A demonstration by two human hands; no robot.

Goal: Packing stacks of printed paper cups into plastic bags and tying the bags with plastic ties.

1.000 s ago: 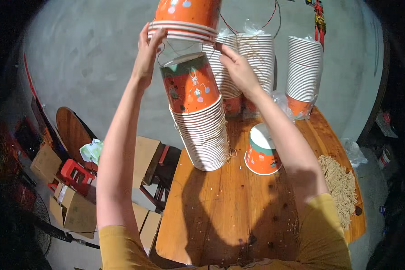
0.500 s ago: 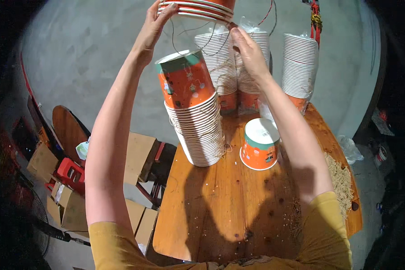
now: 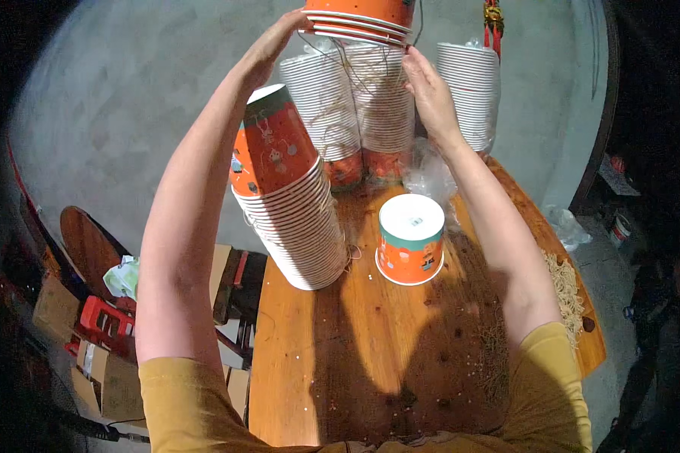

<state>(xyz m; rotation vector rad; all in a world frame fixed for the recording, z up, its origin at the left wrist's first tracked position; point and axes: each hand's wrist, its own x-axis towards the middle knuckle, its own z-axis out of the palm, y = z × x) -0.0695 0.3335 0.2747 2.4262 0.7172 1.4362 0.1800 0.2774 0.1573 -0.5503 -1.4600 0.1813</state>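
A few nested orange paper buckets [image 3: 363, 13] are held up at the top edge of the view, rims down, with thin strings dangling below. My left hand [image 3: 276, 41] grips their left side, its fingers partly hidden. On the right, my right hand [image 3: 431, 94] has its fingertips at the lowest rim. Under my left forearm leans a tall stack of upside-down paper buckets [image 3: 295, 234], its top bucket showing orange with a green band. One single upside-down paper bucket [image 3: 409, 253] stands on the wooden table [image 3: 378, 340] to the right of that stack.
Plastic-wrapped bucket stacks [image 3: 321, 106] stand at the table's far end, with another stack [image 3: 468, 94] to the right. Clear plastic [image 3: 431, 181] lies near them. A pile of pale strings [image 3: 563, 294] covers the right edge. Cardboard boxes [image 3: 117, 385] and a red stool [image 3: 106, 325] are at left.
The view has shifted, so the table's stacks appear farther left. The raised buckets sit farther right and slightly lower in the picture, still between both hands.
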